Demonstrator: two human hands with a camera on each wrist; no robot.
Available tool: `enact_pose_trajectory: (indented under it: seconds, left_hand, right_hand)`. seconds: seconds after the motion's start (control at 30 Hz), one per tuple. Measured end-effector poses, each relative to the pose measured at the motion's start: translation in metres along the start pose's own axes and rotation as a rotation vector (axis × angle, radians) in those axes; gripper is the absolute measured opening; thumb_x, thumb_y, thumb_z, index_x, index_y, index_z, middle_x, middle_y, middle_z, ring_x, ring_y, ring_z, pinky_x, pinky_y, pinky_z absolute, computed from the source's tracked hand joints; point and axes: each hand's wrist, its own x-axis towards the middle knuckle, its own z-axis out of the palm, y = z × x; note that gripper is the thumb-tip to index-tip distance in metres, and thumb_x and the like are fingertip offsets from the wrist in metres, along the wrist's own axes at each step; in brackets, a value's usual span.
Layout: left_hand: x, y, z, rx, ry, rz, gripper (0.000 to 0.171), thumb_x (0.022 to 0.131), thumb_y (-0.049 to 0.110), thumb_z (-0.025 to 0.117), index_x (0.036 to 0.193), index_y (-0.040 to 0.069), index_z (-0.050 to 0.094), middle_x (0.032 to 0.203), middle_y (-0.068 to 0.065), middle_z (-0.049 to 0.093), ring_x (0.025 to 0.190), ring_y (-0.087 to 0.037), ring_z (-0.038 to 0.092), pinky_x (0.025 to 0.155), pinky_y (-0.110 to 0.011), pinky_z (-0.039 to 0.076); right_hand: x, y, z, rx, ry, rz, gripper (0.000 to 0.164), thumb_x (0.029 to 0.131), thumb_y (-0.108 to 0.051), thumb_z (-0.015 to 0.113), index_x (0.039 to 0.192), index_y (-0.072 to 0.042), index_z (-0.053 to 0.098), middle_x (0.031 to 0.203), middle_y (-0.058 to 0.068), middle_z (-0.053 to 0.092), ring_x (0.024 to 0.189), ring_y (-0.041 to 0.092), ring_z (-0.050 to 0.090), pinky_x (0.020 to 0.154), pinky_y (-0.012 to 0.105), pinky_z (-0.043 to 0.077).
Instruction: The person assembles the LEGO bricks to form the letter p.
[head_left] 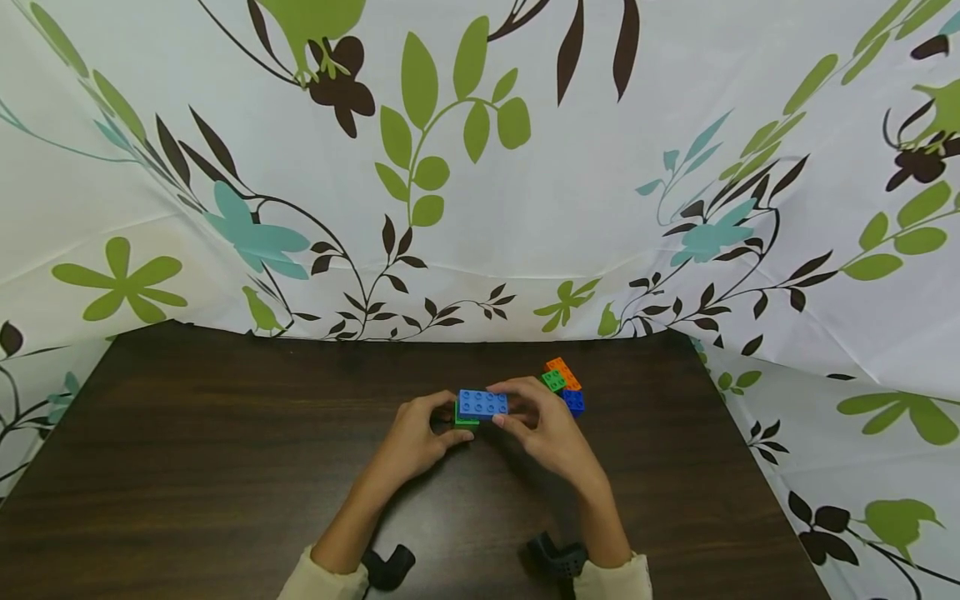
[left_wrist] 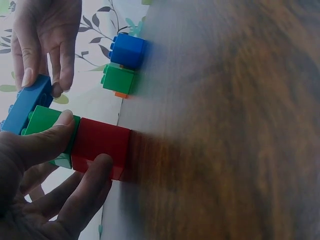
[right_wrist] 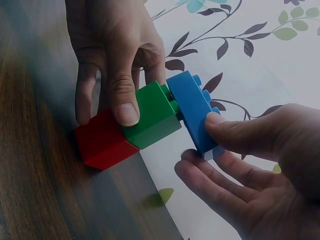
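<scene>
A red toy building brick point(left_wrist: 102, 145) stands on the table with a green brick point(right_wrist: 154, 112) stacked on it. My left hand point(head_left: 416, 437) grips this stack, thumb on the green brick and fingertips against the red one. Over the green brick is a longer blue brick point(head_left: 482, 403), its studs facing up. My right hand point(head_left: 546, 423) pinches the blue brick by its right end between thumb and fingers. In the right wrist view some green studs show in the narrow gap under the blue brick, which overhangs to the right. The red brick is hidden in the head view.
Behind my right hand, toward the table's back right, lie an orange brick point(head_left: 566, 374), a small green brick point(head_left: 553, 381) and a dark blue brick point(head_left: 573, 402). Patterned cloth point(head_left: 480, 208) hangs behind the dark wooden table point(head_left: 225, 467). Black devices point(head_left: 390, 568) sit by both wrists.
</scene>
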Motion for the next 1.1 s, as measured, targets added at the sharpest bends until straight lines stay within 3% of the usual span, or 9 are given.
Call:
enact_pose_trajectory:
  seconds: [0.33, 0.67, 1.1]
  left_hand:
    - [0.0007, -0.0018, 0.0011, -0.004, 0.008, 0.008, 0.030, 0.083, 0.011, 0.094, 0.106, 0.010, 0.076, 0.103, -0.008, 0.080, 0.095, -0.021, 0.075, 0.087, -0.047, 0.063]
    - [0.0007, -0.0014, 0.0018, -0.019, 0.006, -0.004, 0.030, 0.082, 0.011, 0.094, 0.106, 0.009, 0.076, 0.103, -0.009, 0.080, 0.094, -0.021, 0.074, 0.086, -0.046, 0.063]
    - [0.0007, -0.0010, 0.0017, -0.022, 0.000, -0.006, 0.028, 0.083, 0.010, 0.094, 0.104, 0.010, 0.075, 0.105, -0.009, 0.080, 0.096, -0.022, 0.075, 0.088, -0.047, 0.063]
  right_hand:
    - [-0.0006, -0.0004, -0.0017, -0.014, -0.022, 0.004, 0.038, 0.099, -0.006, 0.077, 0.134, -0.020, 0.073, 0.135, 0.010, 0.066, 0.113, 0.026, 0.070, 0.096, 0.038, 0.064]
    - [-0.0014, -0.0032, -0.0008, -0.050, -0.019, -0.040, 0.037, 0.099, -0.004, 0.076, 0.134, -0.016, 0.073, 0.130, 0.011, 0.065, 0.104, 0.022, 0.066, 0.088, 0.027, 0.061]
    - [-0.0010, -0.0033, -0.0005, -0.077, -0.011, -0.069, 0.038, 0.097, 0.000, 0.077, 0.131, -0.015, 0.074, 0.132, 0.011, 0.065, 0.105, 0.022, 0.066, 0.093, 0.030, 0.062]
